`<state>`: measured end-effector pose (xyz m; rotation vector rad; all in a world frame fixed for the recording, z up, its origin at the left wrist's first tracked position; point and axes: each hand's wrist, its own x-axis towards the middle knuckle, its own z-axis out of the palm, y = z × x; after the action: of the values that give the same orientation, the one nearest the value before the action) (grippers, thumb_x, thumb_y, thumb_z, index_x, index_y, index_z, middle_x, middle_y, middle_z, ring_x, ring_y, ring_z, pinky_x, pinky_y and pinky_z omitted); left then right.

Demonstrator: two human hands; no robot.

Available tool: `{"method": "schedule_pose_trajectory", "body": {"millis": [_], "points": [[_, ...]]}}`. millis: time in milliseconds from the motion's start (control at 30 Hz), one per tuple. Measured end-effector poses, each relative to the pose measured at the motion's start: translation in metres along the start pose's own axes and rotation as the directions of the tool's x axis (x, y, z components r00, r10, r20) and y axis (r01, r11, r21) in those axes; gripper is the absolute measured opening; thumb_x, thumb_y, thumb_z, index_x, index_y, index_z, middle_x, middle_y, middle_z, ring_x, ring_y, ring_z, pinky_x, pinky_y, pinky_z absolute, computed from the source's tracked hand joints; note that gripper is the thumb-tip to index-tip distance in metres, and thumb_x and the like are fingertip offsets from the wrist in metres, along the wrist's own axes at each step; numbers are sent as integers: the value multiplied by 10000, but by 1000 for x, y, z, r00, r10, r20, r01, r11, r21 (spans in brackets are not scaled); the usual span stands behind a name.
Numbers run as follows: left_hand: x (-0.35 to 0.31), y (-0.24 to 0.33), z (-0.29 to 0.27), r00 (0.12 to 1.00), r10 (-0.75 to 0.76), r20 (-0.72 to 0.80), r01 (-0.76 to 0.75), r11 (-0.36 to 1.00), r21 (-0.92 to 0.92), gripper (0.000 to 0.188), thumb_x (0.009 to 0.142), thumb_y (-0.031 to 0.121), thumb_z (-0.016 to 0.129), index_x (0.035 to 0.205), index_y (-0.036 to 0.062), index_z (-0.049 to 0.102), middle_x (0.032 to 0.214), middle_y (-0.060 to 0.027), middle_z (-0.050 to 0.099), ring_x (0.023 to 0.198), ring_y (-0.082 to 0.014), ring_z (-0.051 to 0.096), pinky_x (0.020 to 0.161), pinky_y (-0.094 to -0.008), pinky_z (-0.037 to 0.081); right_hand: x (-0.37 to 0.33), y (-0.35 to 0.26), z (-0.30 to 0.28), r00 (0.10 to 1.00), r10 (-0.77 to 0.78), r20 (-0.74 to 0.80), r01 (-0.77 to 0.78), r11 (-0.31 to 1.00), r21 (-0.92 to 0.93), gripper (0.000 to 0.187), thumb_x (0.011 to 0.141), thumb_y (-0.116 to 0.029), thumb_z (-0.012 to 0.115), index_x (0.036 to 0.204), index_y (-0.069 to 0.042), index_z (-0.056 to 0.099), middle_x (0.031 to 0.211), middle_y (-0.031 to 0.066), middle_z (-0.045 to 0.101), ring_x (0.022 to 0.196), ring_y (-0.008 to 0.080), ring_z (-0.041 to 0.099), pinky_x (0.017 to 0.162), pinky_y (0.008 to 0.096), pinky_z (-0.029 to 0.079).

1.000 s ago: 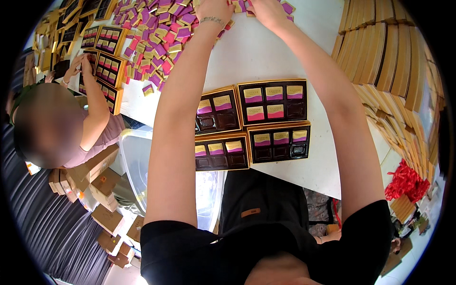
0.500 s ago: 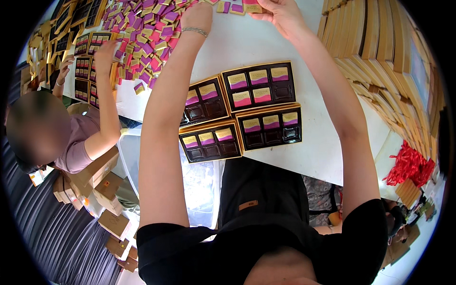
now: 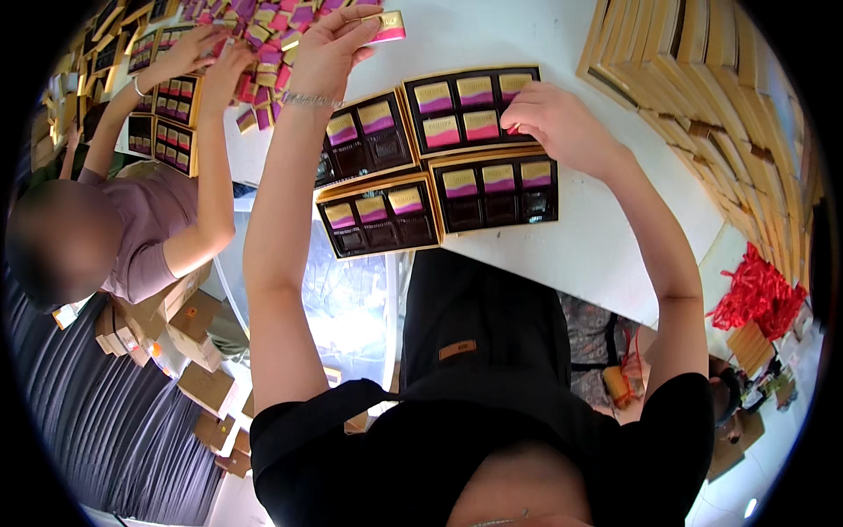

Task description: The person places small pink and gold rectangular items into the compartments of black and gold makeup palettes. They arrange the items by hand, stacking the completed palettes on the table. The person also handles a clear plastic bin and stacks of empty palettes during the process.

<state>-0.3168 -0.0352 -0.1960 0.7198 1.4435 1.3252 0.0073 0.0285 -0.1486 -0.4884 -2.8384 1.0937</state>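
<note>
My left hand (image 3: 335,51) is closed on a gold-and-pink wrapped chocolate (image 3: 389,27), held beyond the boxes. Over the right end of the far right box (image 3: 470,72), my right hand (image 3: 562,128) is pinched; a bit of pink shows at its fingertips, at the last cell of the near row. That box has three gold-and-purple chocolates in its far row and two gold-and-pink ones beside my fingers. Touching it are the near right box (image 3: 500,208), the near left box (image 3: 380,234) and the far left box (image 3: 383,143), partly behind my left forearm. Their visible near rows hold bare dark cells.
A heap of wrapped chocolates (image 3: 272,44) spreads at the far left. A co-worker's hands (image 3: 230,72) reach over it, beside more filled boxes (image 3: 176,98). Stacked gold-edged boxes (image 3: 702,97) line the right side, near red ribbon (image 3: 757,297). A clear plastic bin (image 3: 347,299) stands below the table's edge.
My right hand has come back from the far side to the far right box's last near-row cell. My left hand has left the heap's edge and now holds a gold-and-pink chocolate.
</note>
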Motion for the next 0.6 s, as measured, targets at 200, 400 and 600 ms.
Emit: {"method": "schedule_pose_trajectory", "body": {"millis": [200,400,600], "points": [[-109,5,8,991,-131,-17,131,956,264,192,840,65,745,1013,-12,710,802,-5,682,763,-51,616,668,-176,496,-5,-2,13,996,-51,-68,55,997,58,307,741,124,597,971,-56,692,963,73,610,955,263,583,832,372,488],[-155,-24,5,976,170,-137,-59,808,587,187,809,9,752,992,11,717,895,-43,697,737,-87,651,647,-208,521,-23,0,30,955,42,-294,-15,995,94,368,735,173,568,982,-68,695,1036,64,657,975,239,602,768,342,506],[-157,-28,14,898,438,41,-260,455,851,250,750,100,800,989,63,738,986,-67,654,838,-192,623,692,-299,511,-7,7,21,990,-101,-98,98,995,-31,381,680,199,534,933,-51,671,1124,67,627,927,254,594,739,340,486]]}}
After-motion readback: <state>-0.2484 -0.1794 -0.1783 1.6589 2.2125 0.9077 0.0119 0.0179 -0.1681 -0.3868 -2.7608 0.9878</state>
